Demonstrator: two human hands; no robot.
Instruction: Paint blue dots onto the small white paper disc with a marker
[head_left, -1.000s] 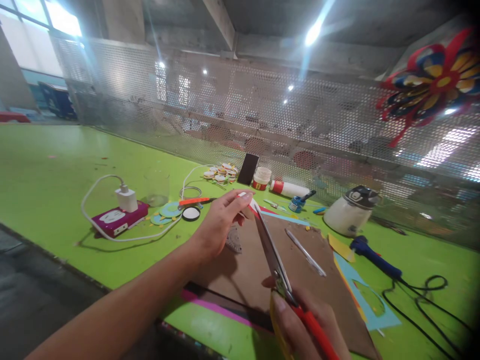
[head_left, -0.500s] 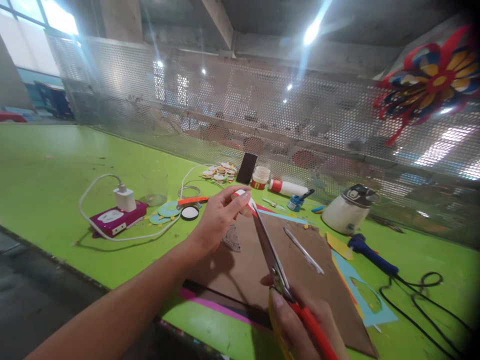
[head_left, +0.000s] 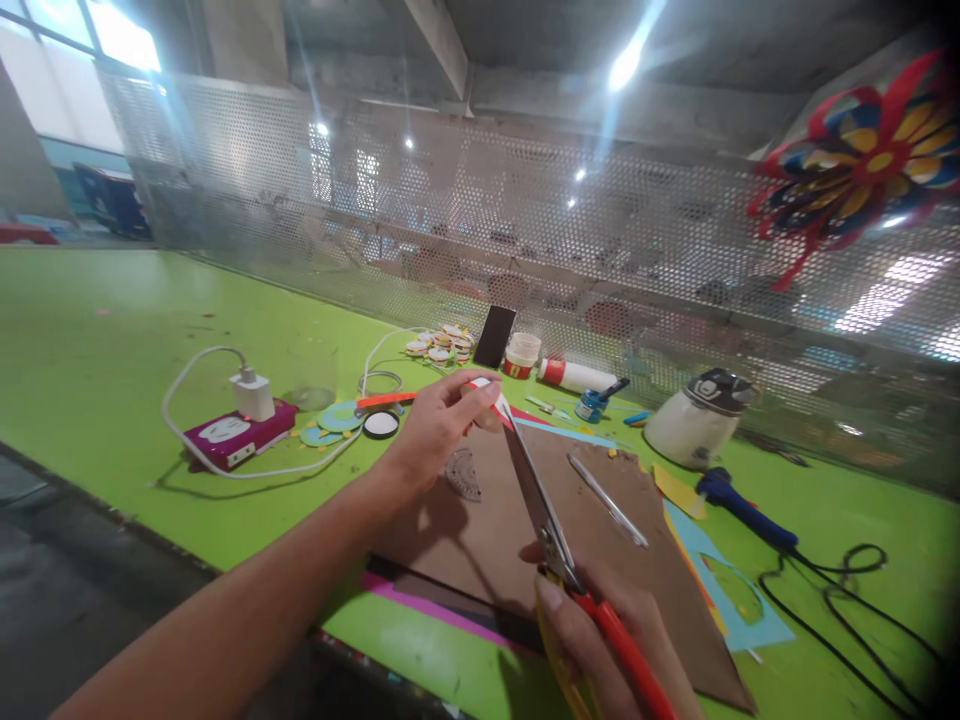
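My left hand (head_left: 435, 432) reaches forward and pinches a small red and white piece (head_left: 484, 385) at its fingertips. My right hand (head_left: 607, 650) grips the red handles of a pair of scissors (head_left: 544, 515) at the bottom of the view. The long blades point away from me and their tips meet the small piece by my left fingers. Both hands hover over a brown cardboard sheet (head_left: 600, 560) lying on the green table (head_left: 112, 340).
A pink power strip (head_left: 229, 438) with a white charger and cable lies at left. Paper discs, a black phone (head_left: 496, 336), glue jar and bottle (head_left: 574, 376) stand behind. A white pot (head_left: 694, 418), blue glue gun (head_left: 739, 508) and black cord are at right. Perforated metal screen runs along the back.
My left hand and the scissors' tips have risen slightly and shifted a little left. The grip of both hands is the same.
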